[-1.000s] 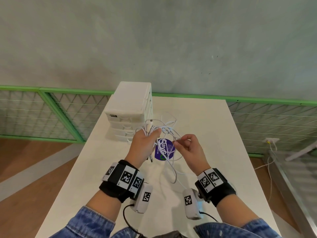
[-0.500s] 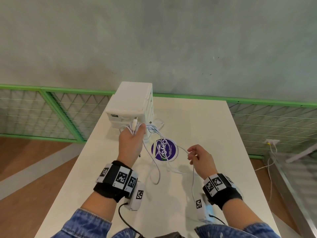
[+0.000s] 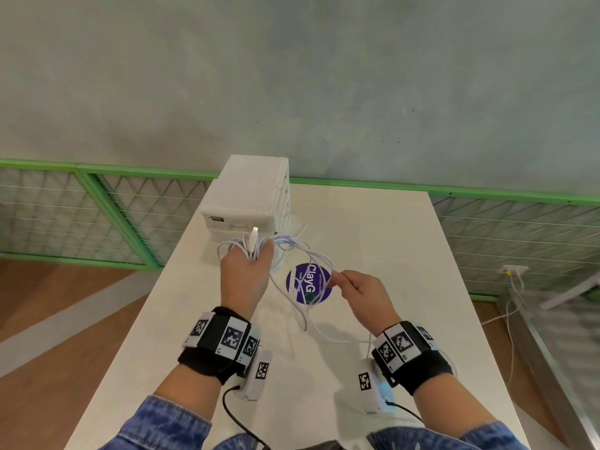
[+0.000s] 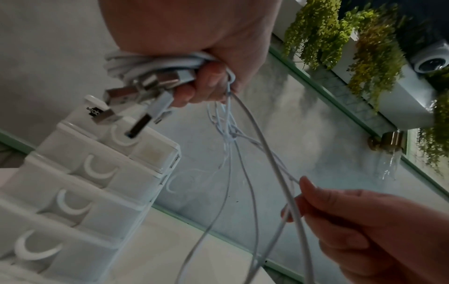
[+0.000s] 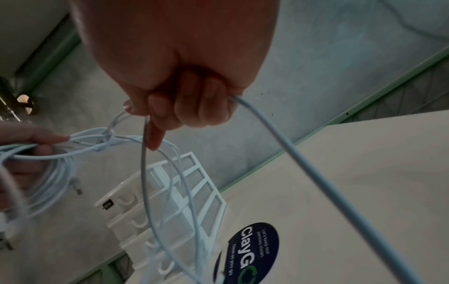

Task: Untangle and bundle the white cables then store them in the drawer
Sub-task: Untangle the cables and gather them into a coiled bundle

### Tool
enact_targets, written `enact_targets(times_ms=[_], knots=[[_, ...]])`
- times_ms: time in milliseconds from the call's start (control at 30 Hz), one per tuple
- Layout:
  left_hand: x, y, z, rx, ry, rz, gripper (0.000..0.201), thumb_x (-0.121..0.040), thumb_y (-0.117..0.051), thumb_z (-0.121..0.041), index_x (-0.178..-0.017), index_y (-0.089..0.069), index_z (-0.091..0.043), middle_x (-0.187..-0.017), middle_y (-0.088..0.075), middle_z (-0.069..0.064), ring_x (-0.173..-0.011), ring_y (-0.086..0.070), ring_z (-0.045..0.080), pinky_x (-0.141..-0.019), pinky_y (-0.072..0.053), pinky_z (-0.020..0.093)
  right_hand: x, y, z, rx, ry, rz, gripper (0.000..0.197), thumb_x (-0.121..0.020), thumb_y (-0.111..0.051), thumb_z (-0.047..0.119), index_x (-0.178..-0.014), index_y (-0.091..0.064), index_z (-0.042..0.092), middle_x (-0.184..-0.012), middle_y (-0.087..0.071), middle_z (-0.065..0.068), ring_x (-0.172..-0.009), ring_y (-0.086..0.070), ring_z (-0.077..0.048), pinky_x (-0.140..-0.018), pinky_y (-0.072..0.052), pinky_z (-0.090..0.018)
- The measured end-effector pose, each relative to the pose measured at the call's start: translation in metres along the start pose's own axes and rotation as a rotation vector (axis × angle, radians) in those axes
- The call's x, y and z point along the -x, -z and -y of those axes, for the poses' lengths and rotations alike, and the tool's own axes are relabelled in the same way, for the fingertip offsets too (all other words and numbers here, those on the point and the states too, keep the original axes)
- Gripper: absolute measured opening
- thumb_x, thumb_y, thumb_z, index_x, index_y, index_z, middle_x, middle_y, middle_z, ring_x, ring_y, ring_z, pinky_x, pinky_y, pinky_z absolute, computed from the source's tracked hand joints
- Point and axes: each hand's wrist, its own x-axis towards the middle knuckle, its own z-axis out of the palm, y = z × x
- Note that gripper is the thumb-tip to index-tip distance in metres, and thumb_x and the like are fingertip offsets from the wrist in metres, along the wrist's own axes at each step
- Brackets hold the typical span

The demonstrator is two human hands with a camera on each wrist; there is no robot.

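My left hand grips a coiled bundle of white cables with several USB plugs sticking out, held up just in front of the white drawer unit. Loose cable strands run from that bundle, through a knot, to my right hand. The right hand pinches one strand between thumb and fingers above the table. More cable hangs down in loops and trails across the table. All drawers of the unit look closed.
A round purple sticker lies on the white table under the cables. The drawer unit stands at the table's far left. A green wire fence runs behind the table, and a wooden floor lies to the left.
My left hand carried the bundle up and left toward the drawer unit. My right hand first swung out to the right, stretching a strand, then came back in toward the sticker.
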Motion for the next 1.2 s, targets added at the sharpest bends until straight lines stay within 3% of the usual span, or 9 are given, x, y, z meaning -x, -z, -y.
enact_targets(times_ms=[133,267,433,567,767,900,1000,1133,1200], knots=[[0.002,-0.001,0.011,-0.074,0.006,-0.008,0.023,-0.087,-0.063,-0.028,-0.082,-0.059,-0.006,-0.075,-0.058,0.003,-0.073,-0.054,0.021,-0.067,-0.037,0.024,0.001,0.004,-0.003,0.048,0.032,-0.087,0.022,-0.096,-0.049,0.025,-0.100,-0.070,0.022,-0.052,-0.055,0.020,-0.058,-0.051,0.004,-0.061,-0.039,-0.013],[0.010,-0.009,0.011,-0.093,-0.060,0.110,0.019,-0.088,-0.063,-0.023,-0.074,-0.057,-0.011,-0.070,-0.056,-0.001,-0.067,-0.053,0.014,-0.060,-0.037,0.023,-0.003,0.001,-0.005,0.050,0.094,-0.195,0.029,-0.093,-0.049,0.006,-0.117,-0.065,0.013,-0.081,-0.059,0.003,-0.074,-0.054,-0.006,-0.071,-0.039,-0.009],[0.009,-0.011,0.010,-0.126,-0.095,0.221,0.017,-0.083,-0.066,-0.017,-0.070,-0.059,-0.009,-0.066,-0.057,0.000,-0.061,-0.053,0.010,-0.054,-0.038,0.012,0.002,-0.003,0.009,-0.027,0.061,-0.128,0.019,-0.092,-0.054,0.035,-0.099,-0.070,0.030,-0.075,-0.066,0.010,-0.064,-0.053,-0.003,-0.061,-0.041,-0.014],[0.010,-0.012,0.010,-0.125,-0.059,0.308,0.014,-0.080,-0.070,-0.024,-0.075,-0.063,-0.012,-0.069,-0.062,-0.003,-0.058,-0.055,0.000,-0.055,-0.040,0.010,-0.001,-0.003,0.013,0.046,0.004,-0.097,0.027,-0.092,-0.048,0.044,-0.095,-0.069,0.028,-0.082,-0.058,0.003,-0.073,-0.054,-0.004,-0.063,-0.038,-0.009],[0.015,-0.015,0.007,-0.090,-0.082,0.359,0.028,-0.087,-0.064,-0.031,-0.086,-0.068,-0.004,-0.081,-0.069,0.006,-0.071,-0.062,0.004,-0.058,-0.042,0.005,-0.005,-0.005,0.013,-0.002,-0.005,-0.141,0.018,-0.089,-0.058,0.037,-0.094,-0.073,0.030,-0.081,-0.063,0.003,-0.070,-0.055,-0.001,-0.061,-0.038,-0.008],[0.016,-0.017,0.008,-0.130,-0.063,0.347,0.025,-0.088,-0.062,-0.027,-0.076,-0.063,-0.004,-0.072,-0.064,0.006,-0.059,-0.057,0.005,-0.053,-0.039,0.010,-0.007,-0.006,0.015,-0.154,0.001,-0.133,0.010,-0.085,-0.066,0.026,-0.087,-0.076,0.028,-0.078,-0.066,-0.002,-0.063,-0.053,-0.001,-0.059,-0.038,-0.013],[0.017,-0.018,0.008,-0.155,-0.071,0.293,0.021,-0.086,-0.064,-0.025,-0.070,-0.057,-0.013,-0.066,-0.058,-0.002,-0.059,-0.054,0.004,-0.056,-0.041,0.018,-0.005,-0.007,0.015,-0.225,0.025,-0.058,0.009,-0.082,-0.070,0.018,-0.087,-0.076,0.022,-0.074,-0.066,0.000,-0.060,-0.051,0.000,-0.061,-0.038,-0.016],[0.015,-0.017,0.009,-0.214,-0.107,0.202,0.022,-0.086,-0.063,-0.027,-0.079,-0.060,-0.006,-0.075,-0.061,0.006,-0.072,-0.060,0.022,-0.066,-0.049,0.034,-0.001,-0.011,0.016,-0.288,0.045,-0.002,0.010,-0.080,-0.072,0.013,-0.088,-0.076,0.016,-0.072,-0.063,0.004,-0.057,-0.050,0.001,-0.056,-0.035,-0.010],[0.016,-0.015,0.006,-0.228,-0.136,0.168,0.022,-0.086,-0.063,-0.027,-0.075,-0.058,-0.010,-0.071,-0.057,0.000,-0.071,-0.057,0.021,-0.064,-0.045,0.031,-0.001,-0.011,0.016,-0.295,0.054,0.003,0.011,-0.080,-0.072,0.012,-0.089,-0.076,0.015,-0.070,-0.062,0.006,-0.057,-0.050,0.001,-0.056,-0.035,-0.009]])
